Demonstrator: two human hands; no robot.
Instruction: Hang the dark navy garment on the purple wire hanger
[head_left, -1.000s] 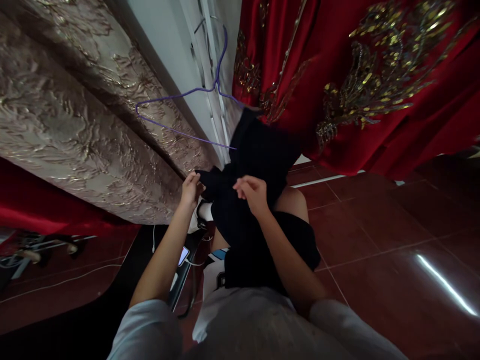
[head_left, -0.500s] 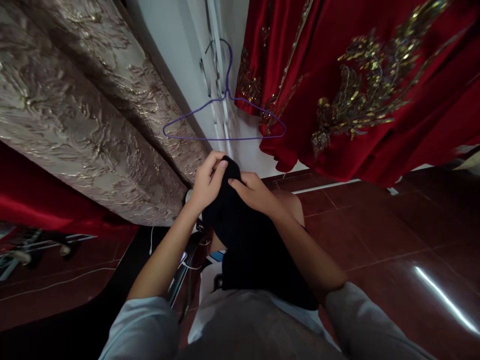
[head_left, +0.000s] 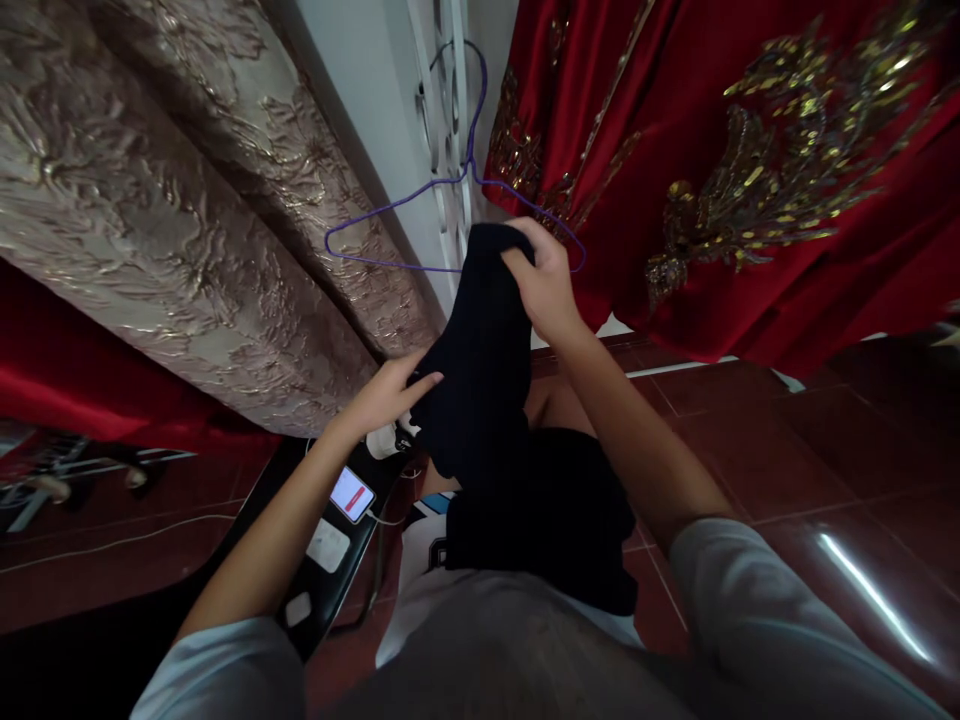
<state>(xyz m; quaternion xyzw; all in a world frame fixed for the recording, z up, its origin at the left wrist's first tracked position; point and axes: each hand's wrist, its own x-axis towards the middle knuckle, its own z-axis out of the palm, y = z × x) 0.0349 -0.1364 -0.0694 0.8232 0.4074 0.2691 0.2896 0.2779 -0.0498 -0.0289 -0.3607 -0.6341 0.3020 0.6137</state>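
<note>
Now the right hand (head_left: 547, 282) pinches the top of the dark cloth (head_left: 480, 345) in front of the purple hanger (head_left: 470, 165), and the left hand (head_left: 386, 396) grips it lower down. Close together 0.5 s ago, the 2 hands stand apart, so the dark cloth spreads between them.

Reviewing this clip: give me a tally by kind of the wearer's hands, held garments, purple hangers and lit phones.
Left hand and right hand: 2
Dark garment, held: 1
Purple hanger: 1
Lit phone: 1
Total: 5

Right grip (head_left: 547, 285) raised, pinching; left grip (head_left: 386, 396) lower, apparently pinching too.
</note>
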